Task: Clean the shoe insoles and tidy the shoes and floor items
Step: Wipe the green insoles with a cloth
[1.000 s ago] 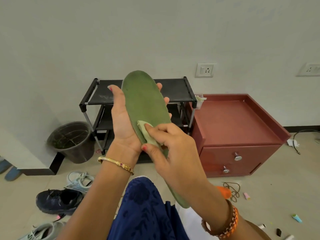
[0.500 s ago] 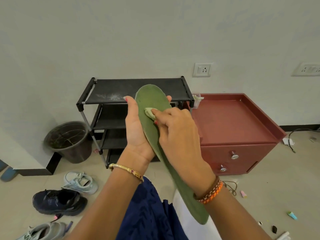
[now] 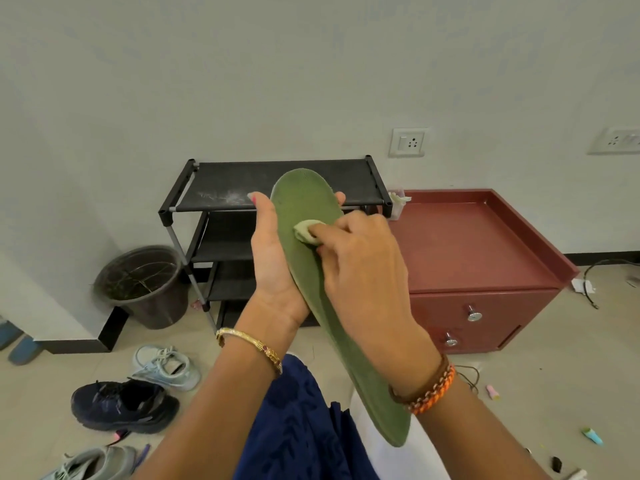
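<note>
A: In the head view, what are the hands doing?

B: The left hand (image 3: 273, 258) holds the green insole (image 3: 313, 271) from behind, thumb up along its left edge and fingertips curled round the right edge near the toe; the insole stands raised in front of the person, toe end up, heel end slanting down to the lower right over the lap. The right hand (image 3: 360, 271) pinches a small pale cloth (image 3: 306, 231) under its fingertips and presses it flat on the insole's upper face; the fingers are bent and close together on the cloth.

A: And the wrists?

B: A gold bangle (image 3: 249, 346) sits on the left wrist; an orange and brown braided band (image 3: 427, 389) on the right.

A: What lies behind?

B: A black shoe rack (image 3: 221, 188) against the wall, with whitish dust on its top shelf; a red cabinet (image 3: 478, 251) just beside it on the right; a dark bucket (image 3: 145, 285) to the rack's left.

A: And the floor?

B: A pale sneaker (image 3: 166, 367) lies touching a dark navy shoe (image 3: 121, 405); a grey sneaker (image 3: 93, 464) is at the bottom left edge; small bits are scattered on the right, among them a pink piece (image 3: 492, 392) and a teal one (image 3: 592, 436); a black cable (image 3: 602, 268) runs by the cabinet's far side.
</note>
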